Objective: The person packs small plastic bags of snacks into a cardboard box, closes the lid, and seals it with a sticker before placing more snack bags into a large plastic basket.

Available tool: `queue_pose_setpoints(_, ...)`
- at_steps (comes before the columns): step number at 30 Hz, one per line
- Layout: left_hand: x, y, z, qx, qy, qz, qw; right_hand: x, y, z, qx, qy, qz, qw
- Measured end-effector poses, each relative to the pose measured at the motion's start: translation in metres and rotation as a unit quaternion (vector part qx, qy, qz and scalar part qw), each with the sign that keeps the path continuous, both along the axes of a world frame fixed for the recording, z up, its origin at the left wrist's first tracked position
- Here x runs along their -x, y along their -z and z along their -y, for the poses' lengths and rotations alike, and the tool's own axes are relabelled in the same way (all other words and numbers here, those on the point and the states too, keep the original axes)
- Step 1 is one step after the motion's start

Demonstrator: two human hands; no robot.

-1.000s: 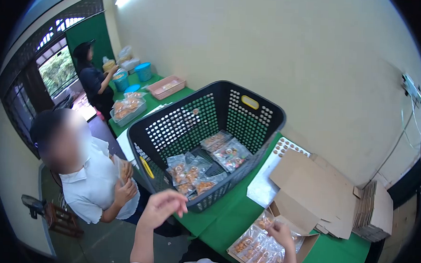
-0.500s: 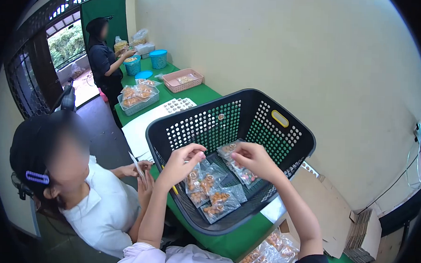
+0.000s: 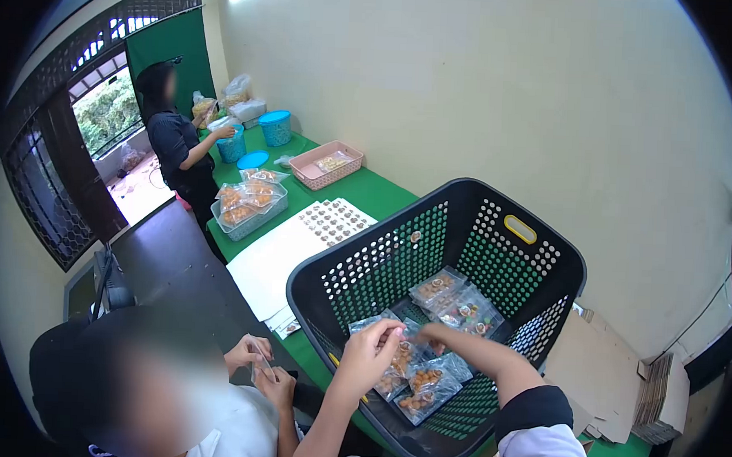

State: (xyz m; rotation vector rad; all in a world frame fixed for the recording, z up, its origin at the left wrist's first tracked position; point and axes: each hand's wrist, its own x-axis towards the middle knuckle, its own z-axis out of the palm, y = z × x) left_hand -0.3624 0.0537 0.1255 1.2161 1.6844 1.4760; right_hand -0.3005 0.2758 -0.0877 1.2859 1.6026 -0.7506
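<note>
A large black perforated basket [image 3: 520, 215] stands in front of me with several clear snack packets inside. My left hand [image 3: 367, 361] is over its near left part, thumb and fingertips pinched together; what they hold, if anything, is too small to make out. Below and beside it lie packets of orange-brown snacks [image 3: 423, 386]. My right hand [image 3: 447, 337] reaches down into the middle of the basket, close to those packets, its fingers blurred and partly hidden. More snack packets [image 3: 465, 306], some with coloured pieces, lie against the far side.
At my left a person in white holds a small clear item [image 3: 261, 359]. Across the green table [image 3: 376, 192] are sticker sheets [image 3: 334, 219], a grey basket of packets [image 3: 252, 222], a pink basket [image 3: 307, 174] and blue tubs [image 3: 275, 128]. Another person stands there. Flattened cardboard [image 3: 593, 369] lies right.
The view has shifted, so the basket sits lower and further right. My right hand has moved from the far packets toward the nearer ones. The left hand's fingertips have come together.
</note>
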Motion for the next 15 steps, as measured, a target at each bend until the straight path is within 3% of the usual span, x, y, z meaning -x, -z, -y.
queue_pose_setpoints(3, 0.003, 0.006, -0.003, -0.006, 0.009, -0.011, 1.000, -0.012, 0.063, 0.016, -0.053, -0.018, -0.107, 0.993)
queue_pose_setpoints(5, 0.005, 0.007, -0.004, -0.013, 0.026, -0.040, 0.999, -0.022, 0.083, 0.021, -0.092, -0.012, -0.174, 0.980)
queue_pose_setpoints(8, 0.004, -0.001, -0.004, 0.005, 0.041, 0.010, 0.999, -0.032, 0.095, 0.020, -0.182, 0.010, -0.291, 0.939)
queue_pose_setpoints(11, 0.004, -0.002, -0.002, 0.004, 0.043, 0.027, 0.999, -0.026, 0.077, 0.014, -0.280, 0.068, -0.413, 0.864)
queue_pose_setpoints(13, 0.004, -0.002, -0.001, 0.012, 0.038, 0.038, 0.998, 0.007, -0.009, 0.014, -0.268, 0.160, -0.434, 0.845)
queue_pose_setpoints(14, 0.005, 0.001, -0.001, 0.017, 0.035, 0.046, 0.998, 0.030, -0.011, 0.000, -0.323, 0.142, -0.477, 0.805)
queue_pose_setpoints(15, 0.005, 0.002, -0.001, 0.020, 0.034, 0.052, 0.998, 0.035, -0.071, 0.010, -0.294, 0.155, -0.560, 0.759)
